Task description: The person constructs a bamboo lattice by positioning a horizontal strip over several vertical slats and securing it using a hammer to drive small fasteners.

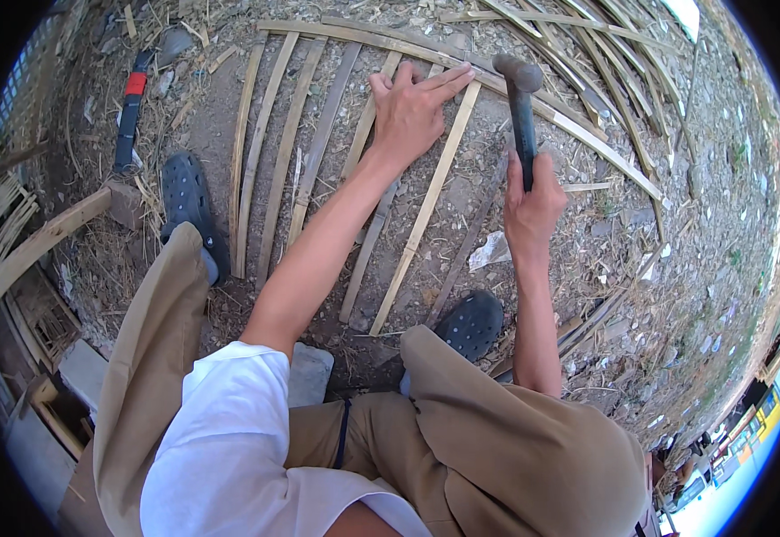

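Note:
My left hand [415,109] lies flat, fingers spread, on several bamboo slats [275,152] that fan out on the dirt ground, pressing where they meet a long curved cross slat [461,67]. My right hand [531,208] grips the dark handle of a hammer [521,103], whose head is raised just right of the left hand's fingertips. I am squatting, with my knees in tan trousers and dark perforated clogs [188,201] at either side.
A red and black tool [130,107] lies at the upper left. More loose bamboo strips [587,36] are piled at the top right. Wooden frames [32,304] stand at the left edge. A grey block [311,374] sits under me.

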{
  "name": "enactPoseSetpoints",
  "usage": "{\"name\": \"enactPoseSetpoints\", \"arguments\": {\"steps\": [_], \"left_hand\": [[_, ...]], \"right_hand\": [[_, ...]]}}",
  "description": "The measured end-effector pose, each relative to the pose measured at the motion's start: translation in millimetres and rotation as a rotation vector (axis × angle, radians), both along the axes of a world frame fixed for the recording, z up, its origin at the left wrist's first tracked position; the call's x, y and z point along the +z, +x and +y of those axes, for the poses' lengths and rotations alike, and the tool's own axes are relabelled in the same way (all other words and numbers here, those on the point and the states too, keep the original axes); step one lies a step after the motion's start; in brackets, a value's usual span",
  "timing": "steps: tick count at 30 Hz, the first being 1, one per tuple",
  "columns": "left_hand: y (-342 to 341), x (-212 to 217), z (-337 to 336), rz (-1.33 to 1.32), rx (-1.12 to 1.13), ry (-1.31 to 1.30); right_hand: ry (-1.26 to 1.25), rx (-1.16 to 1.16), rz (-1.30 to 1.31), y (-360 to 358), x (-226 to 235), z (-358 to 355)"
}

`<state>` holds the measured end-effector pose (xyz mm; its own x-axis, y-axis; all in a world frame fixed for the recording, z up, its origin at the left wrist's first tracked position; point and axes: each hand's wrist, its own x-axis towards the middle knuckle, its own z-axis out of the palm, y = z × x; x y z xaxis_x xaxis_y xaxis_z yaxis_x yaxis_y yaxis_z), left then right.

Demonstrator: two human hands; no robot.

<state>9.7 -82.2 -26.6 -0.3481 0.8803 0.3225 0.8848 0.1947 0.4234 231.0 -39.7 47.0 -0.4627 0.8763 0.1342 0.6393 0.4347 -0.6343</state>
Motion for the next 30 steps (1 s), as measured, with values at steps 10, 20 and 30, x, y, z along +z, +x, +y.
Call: {"name": "enactPoseSetpoints", "arguments": {"steps": [10, 20, 30], "left_hand": [[0.6, 1.1, -0.7, -0.006, -0.007, 0.016], [1.5, 1.6, 0.7, 0.007, 0.001, -0.011], [1.0, 0.8, -0.6, -0.004, 0.004, 0.002]], "right_hand": [[0.089, 0.026, 0.004, -1.6, 1.7, 8.9], [0.074, 0.063, -0.079, -1.9, 10.7, 16.5], [0.019, 0.064, -0.033, -1.8, 14.6, 7.6]]}}
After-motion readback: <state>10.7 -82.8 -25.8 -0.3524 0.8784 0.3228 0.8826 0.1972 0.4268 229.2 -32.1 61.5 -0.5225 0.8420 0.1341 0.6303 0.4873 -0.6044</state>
